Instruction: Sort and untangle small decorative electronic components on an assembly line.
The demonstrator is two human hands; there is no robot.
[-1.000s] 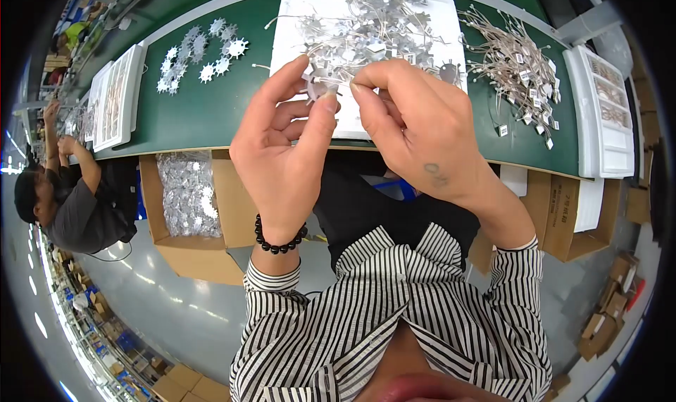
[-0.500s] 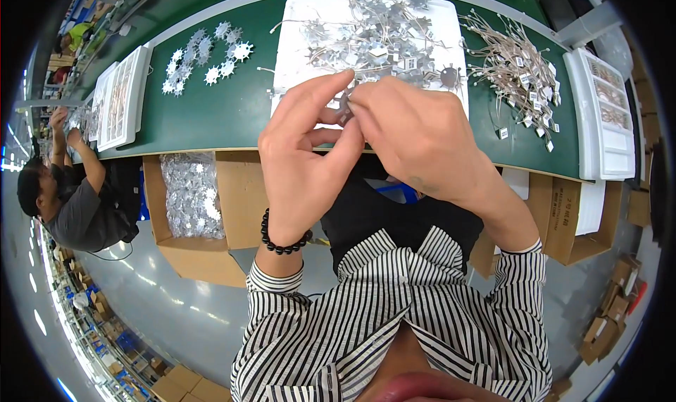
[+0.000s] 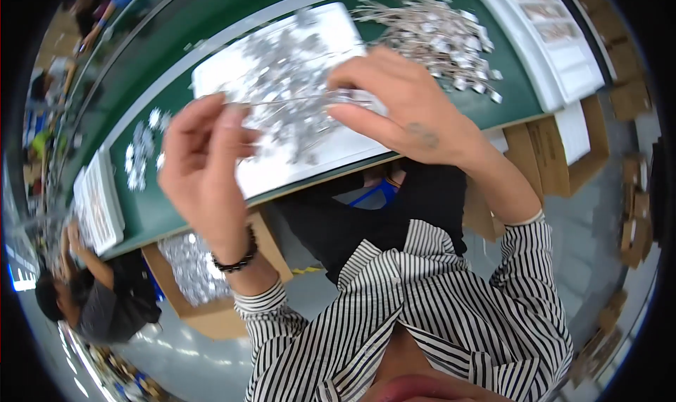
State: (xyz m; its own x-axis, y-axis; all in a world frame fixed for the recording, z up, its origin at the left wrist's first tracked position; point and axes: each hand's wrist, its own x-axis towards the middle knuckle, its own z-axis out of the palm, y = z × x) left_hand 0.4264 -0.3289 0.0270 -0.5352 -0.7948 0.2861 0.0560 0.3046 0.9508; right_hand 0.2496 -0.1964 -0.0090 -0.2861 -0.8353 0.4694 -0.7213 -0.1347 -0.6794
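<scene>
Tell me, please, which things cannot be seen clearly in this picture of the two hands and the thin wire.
- Head view: the wire is motion-blurred; its exact form is unclear.
- The left hand fingertips blur, so the grip cannot be confirmed.
- The right hand hides its own fingertips and whatever they pinch.
- The silver pieces on the white tray are too small and blurred to identify.
- The cardboard box is partly hidden by the left forearm.

Single head-worn fisheye, looking steeply down, close over green table (image 3: 524, 92)

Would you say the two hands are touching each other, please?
Apart. The head view shows the left hand and right hand separated, linked only by a thin wire stretched between their fingertips.
</scene>
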